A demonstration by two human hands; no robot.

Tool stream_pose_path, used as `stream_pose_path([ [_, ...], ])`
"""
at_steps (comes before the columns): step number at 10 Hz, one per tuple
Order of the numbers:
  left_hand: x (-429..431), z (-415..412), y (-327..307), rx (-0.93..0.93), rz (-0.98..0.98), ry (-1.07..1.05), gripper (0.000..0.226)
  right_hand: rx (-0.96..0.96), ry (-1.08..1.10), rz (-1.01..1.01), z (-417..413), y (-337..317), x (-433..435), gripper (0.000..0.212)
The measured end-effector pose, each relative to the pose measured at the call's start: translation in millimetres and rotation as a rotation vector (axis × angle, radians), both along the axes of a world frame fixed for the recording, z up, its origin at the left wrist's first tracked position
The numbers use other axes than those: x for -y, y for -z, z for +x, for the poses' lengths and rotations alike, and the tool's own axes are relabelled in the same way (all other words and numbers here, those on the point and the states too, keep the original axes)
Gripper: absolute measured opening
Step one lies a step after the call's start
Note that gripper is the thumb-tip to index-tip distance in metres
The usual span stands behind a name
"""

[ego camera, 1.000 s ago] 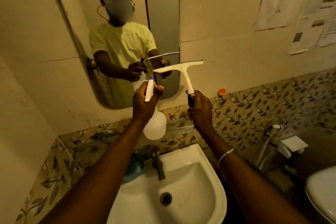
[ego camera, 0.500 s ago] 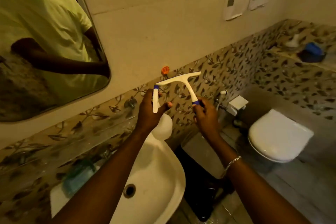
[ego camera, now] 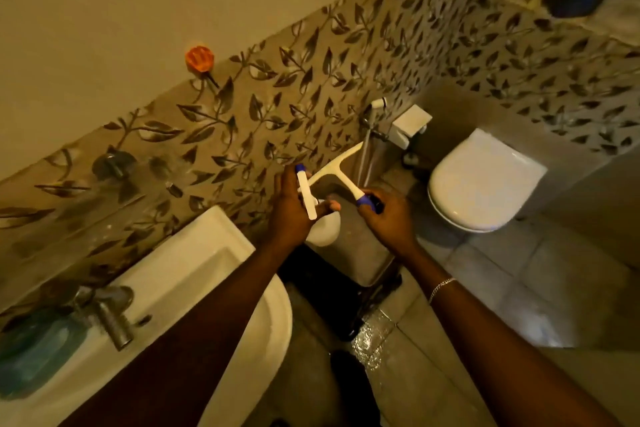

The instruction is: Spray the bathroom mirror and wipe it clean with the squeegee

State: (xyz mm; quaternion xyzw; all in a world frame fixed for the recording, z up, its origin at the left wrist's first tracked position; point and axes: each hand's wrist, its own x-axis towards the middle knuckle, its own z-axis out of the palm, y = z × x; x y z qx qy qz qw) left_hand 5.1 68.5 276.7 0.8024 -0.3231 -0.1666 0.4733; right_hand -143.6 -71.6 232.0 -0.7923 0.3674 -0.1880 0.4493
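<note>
My left hand (ego camera: 291, 208) grips a white spray bottle (ego camera: 320, 232) by its neck, the white trigger head with a blue nozzle sticking up past my fingers. My right hand (ego camera: 388, 218) holds a white squeegee (ego camera: 337, 170) by its blue and black handle, the blade pointing up toward the tiled wall. Both hands hang low, to the right of the white sink (ego camera: 194, 274) and over the floor. The mirror is out of view.
A closed white toilet (ego camera: 485, 180) stands at the right with a hand sprayer (ego camera: 375, 107) on the wall beside it. A dark bin (ego camera: 332, 288) sits below my hands. The sink tap (ego camera: 114, 319) and a bluish object are at the left. Wet floor tiles gleam below.
The view has swung right and down, away from the mirror to the floor and toilet. Both hands dropped lower, still holding the bottle and squeegee.
</note>
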Motion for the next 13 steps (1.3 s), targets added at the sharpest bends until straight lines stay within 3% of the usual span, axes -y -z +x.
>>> stream_pose_path([
  [2, 30, -15, 77, -0.058, 0.071, 0.031, 0.103, -0.250, -0.070, 0.032, -11, 83, 38, 0.033],
  [4, 59, -27, 156, -0.075, 0.172, 0.016, 0.103, -0.355, -0.190, 0.081, -5, 152, 69, 0.026],
  [8, 77, -43, 290, -0.324, 0.229, 0.046, 0.089, -0.503, -0.265, 0.176, 4, 259, 99, 0.036],
  [11, 75, -45, 313, -0.364, 0.272, 0.033, 0.081, -0.584, -0.229, 0.191, 2, 279, 98, 0.045],
  [13, 84, -48, 309, -0.356, 0.281, 0.076, 0.090, -0.717, -0.250, 0.040, -5, 277, 92, 0.060],
])
